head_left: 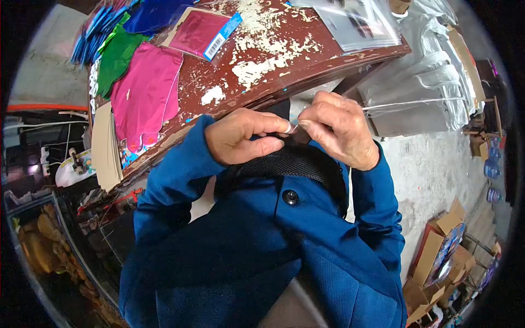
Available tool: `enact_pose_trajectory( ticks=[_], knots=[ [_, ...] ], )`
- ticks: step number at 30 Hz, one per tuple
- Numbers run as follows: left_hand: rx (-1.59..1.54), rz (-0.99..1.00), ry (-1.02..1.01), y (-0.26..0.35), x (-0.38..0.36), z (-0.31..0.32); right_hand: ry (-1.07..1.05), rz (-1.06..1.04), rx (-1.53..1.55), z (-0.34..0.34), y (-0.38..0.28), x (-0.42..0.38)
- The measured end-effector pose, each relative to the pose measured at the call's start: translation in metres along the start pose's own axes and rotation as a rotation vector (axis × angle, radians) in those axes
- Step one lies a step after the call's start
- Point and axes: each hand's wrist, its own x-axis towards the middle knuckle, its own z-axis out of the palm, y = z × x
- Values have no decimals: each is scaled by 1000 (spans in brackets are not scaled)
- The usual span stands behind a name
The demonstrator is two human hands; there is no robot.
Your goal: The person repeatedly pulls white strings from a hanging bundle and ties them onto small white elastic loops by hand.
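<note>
My left hand (pixel 246 138) is held in front of the waist, thumb and forefinger close together. A thin white strand (pixel 290 128) shows at its forefinger tip. Facing it, my right hand (pixel 342 128) pinches the other side of that strand, its fingers curled in. The fingertips of both hands nearly meet. From behind the right hand a white string (pixel 415 104) runs rightward, across the clear plastic bags (pixel 404 117). What lies inside the right fist is hidden.
A worn red-brown table (pixel 208 82) lies ahead, with pink fabric (pixel 145 93), green fabric (pixel 117 60), a packaged pink item (pixel 197 33) and clear plastic sleeves (pixel 355 24). Brown cards (pixel 105 147) overhang its left end. Open cardboard boxes (pixel 429 257) stand on the floor at right.
</note>
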Motion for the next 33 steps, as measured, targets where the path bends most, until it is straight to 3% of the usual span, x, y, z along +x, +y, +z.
enact_pose_trajectory(
  ticks=[8,10,11,13,15,18,20,21,24,28,29,33],
  knots=[
    [-162,-98,-170,5,3,2,-44,-51,54,3,9,-2],
    [-297,-1,-252,3,-1,-8,-10,-58,160,5,13,-4],
    [-497,5,-191,5,-2,-6,11,-37,100,6,16,-4],
    [-648,-226,65,25,-9,-4,143,-55,203,9,19,-5],
    [-933,66,181,13,-13,5,225,-108,141,10,16,-3],
    [-989,222,158,7,1,1,305,-184,-48,15,9,-2],
    [-967,356,39,-2,9,-3,286,-158,-138,15,5,-2],
    [-888,404,8,-3,10,-7,313,-155,-172,20,7,-3],
    [-1031,391,111,3,-1,-5,428,-152,-153,38,13,-7],
    [-736,-36,630,11,-15,1,420,-112,-301,63,14,-4],
    [-731,-45,633,14,-16,4,424,-110,-291,68,13,-3],
    [530,-34,438,28,-8,20,297,-76,-412,70,9,-5]
  ],
)
